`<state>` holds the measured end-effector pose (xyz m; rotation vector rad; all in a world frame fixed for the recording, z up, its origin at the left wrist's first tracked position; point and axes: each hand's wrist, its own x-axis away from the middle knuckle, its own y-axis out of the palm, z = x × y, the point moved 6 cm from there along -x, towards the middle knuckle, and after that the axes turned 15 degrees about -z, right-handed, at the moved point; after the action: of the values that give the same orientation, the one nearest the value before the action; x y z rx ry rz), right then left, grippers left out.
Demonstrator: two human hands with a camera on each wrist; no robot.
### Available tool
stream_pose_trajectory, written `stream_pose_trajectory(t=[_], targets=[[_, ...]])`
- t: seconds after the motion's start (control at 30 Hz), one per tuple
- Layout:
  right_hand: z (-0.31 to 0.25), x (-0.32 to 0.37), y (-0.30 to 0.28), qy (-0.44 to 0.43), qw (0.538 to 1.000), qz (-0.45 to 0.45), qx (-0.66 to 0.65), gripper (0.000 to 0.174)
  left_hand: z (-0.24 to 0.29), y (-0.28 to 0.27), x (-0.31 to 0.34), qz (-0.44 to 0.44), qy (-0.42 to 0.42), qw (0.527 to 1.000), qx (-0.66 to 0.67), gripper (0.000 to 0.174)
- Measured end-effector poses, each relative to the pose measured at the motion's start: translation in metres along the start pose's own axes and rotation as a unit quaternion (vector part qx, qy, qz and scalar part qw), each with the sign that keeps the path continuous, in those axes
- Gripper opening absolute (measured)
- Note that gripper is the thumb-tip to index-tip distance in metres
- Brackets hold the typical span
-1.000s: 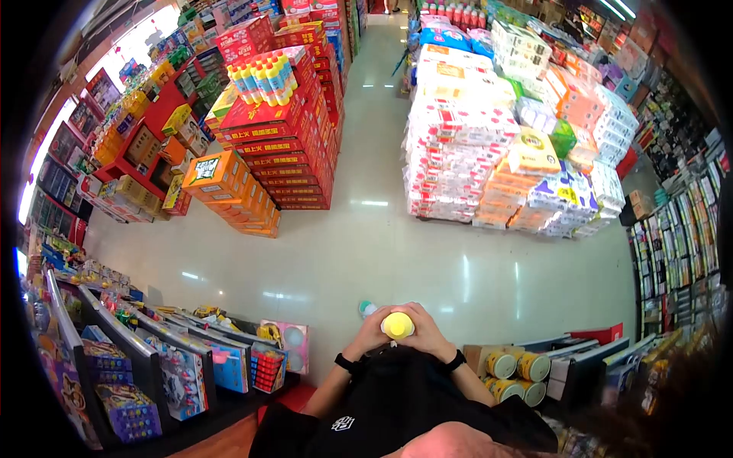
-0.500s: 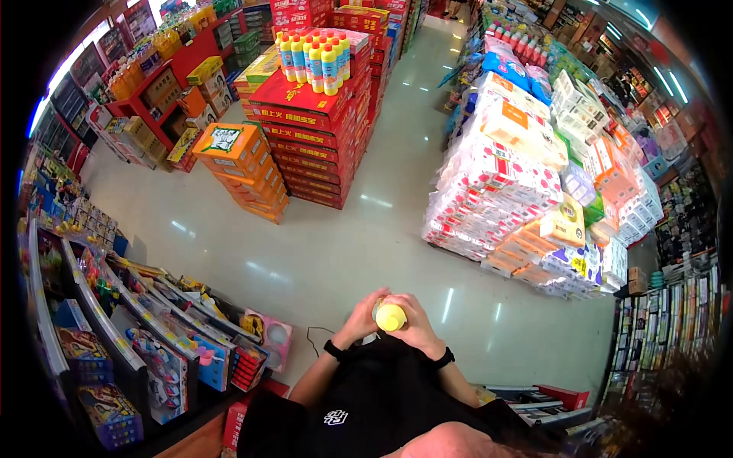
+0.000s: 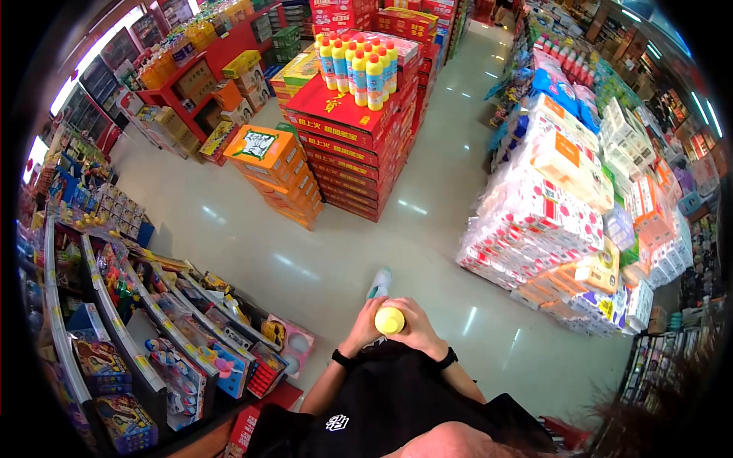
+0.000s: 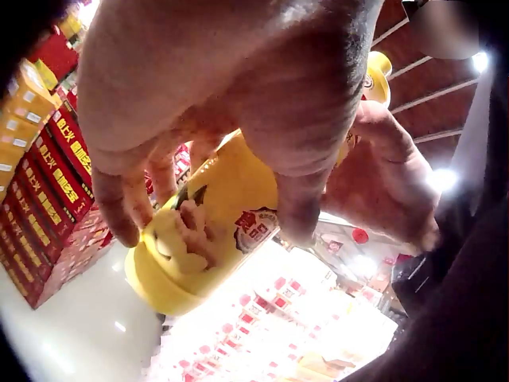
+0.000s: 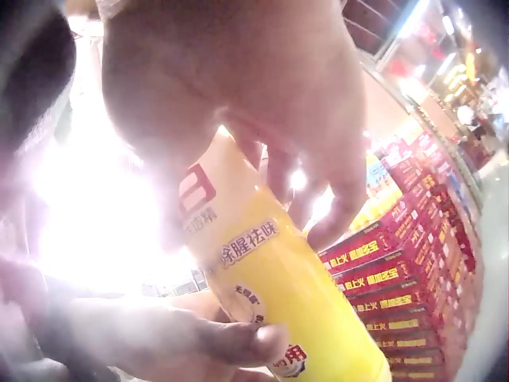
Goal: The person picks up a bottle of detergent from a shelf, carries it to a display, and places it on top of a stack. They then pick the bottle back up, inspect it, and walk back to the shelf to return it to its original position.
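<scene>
A yellow dish soap bottle (image 3: 390, 320) is held between both hands in front of the black shirt, its yellow cap end facing up at the head camera. My left hand (image 3: 366, 327) grips the bottle's body from the left; in the left wrist view its thumb and fingers lie on either side of the label. From the other side my right hand (image 3: 422, 333) curls round the upper part, near the cap. The right wrist view shows the printed front of the bottle (image 5: 298, 278), with the left thumb pressed on its lower half.
Stacked red cartons (image 3: 347, 141) with several yellow bottles (image 3: 357, 70) on top stand ahead, beside orange boxes (image 3: 267, 164). Wrapped tissue packs (image 3: 534, 221) form a pile on the right. Toy shelves (image 3: 145, 336) line the left. A shoe (image 3: 380, 281) shows on the tiled floor.
The head view has turned left, so the cartons and tissue pile sit farther right. Both hands still hold the bottle; the left hand's raised fingers have come down round it.
</scene>
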<state>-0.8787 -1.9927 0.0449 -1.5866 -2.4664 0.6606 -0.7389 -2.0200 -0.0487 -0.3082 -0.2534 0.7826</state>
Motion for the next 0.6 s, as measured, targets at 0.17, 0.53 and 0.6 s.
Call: stream_pose_trajectory(t=[0.17, 0.53, 0.6], targets=[[0.015, -0.071, -0.03, -0.036, 0.999, -0.005, -0.002, 0.062, -0.022, -0.044, -0.051, 0.054, 0.025, 0.998, -0.033, 0.063], [0.074, -0.219, -0.113, -0.017, 1.0, 0.021, -0.007, 0.06, -0.032, -0.16, -0.185, 0.068, -0.027, 0.995, -0.066, 0.059], [0.084, -0.242, -0.125, -0.027, 0.999, 0.018, 0.0, 0.06, -0.033, -0.174, -0.207, 0.075, -0.011, 0.994, -0.073, 0.055]])
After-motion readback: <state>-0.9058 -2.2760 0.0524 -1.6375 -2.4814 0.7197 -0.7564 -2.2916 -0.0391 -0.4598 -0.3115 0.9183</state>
